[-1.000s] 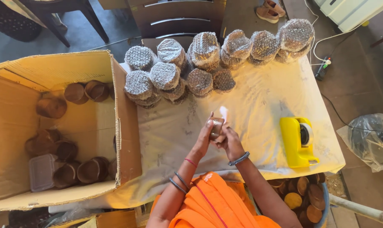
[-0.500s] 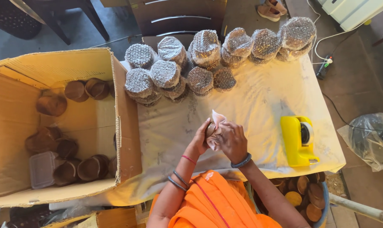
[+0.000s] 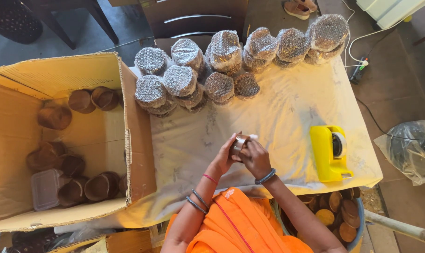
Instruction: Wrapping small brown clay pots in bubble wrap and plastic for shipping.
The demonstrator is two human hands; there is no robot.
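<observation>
Both of my hands meet over the cloth-covered table (image 3: 287, 107), close to my body. My left hand (image 3: 224, 157) and my right hand (image 3: 255, 158) together grip a small brown cup (image 3: 239, 143) with a bit of clear wrap at its top. A yellow tape dispenser (image 3: 329, 152) stands to the right of my right hand. Several bubble-wrapped bundles (image 3: 179, 79) are stacked along the far side of the table.
A large open cardboard box (image 3: 137, 136) at the left holds several brown cups (image 3: 102, 185) and a clear plastic container (image 3: 44, 189). A blue tub of brown lids (image 3: 341, 215) sits below the table at right. A plastic bag (image 3: 411, 150) lies on the floor.
The white wrap that stood up between my hands a second ago has been folded down around the cup. My hands have stayed in the same place.
</observation>
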